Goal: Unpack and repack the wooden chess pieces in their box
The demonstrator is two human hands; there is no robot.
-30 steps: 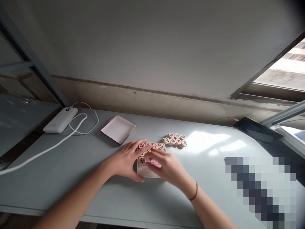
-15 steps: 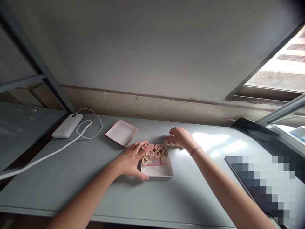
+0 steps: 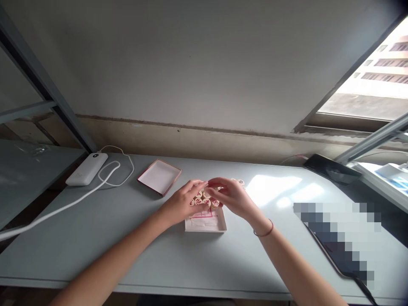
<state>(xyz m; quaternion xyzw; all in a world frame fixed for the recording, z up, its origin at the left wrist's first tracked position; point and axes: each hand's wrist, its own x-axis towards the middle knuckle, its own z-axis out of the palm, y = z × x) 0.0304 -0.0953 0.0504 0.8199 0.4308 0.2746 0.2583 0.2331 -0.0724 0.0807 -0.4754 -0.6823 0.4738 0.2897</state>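
Observation:
A shallow white-lined box (image 3: 204,227) holds round Chinese chess pieces (image 3: 198,202) with red characters, grouped toward its far side. Over the box's left part lies my left hand (image 3: 183,204), its thumb and fingers apart around the pieces. My right hand (image 3: 232,199) reaches over the far right part, fingertips and thumb curled together around a pale chess piece, mostly hidden by the fingers. The two hands' fingertips nearly meet. A few more pieces (image 3: 241,182) sit on the desk just beyond my right hand. Both hands cover several pieces in the box.
The upturned box lid (image 3: 160,176) lies on the grey desk (image 3: 153,267) to the left. Further left is a white power bank (image 3: 87,170) with a white cable (image 3: 73,204). A dark tablet-like device (image 3: 331,246), partly pixelated, lies at right; another dark device (image 3: 331,168) stands behind.
My right hand has moved left and nearer, from the pieces beside the box to those inside it. My left hand's thumb has shifted up onto the pieces. The view has shifted slightly.

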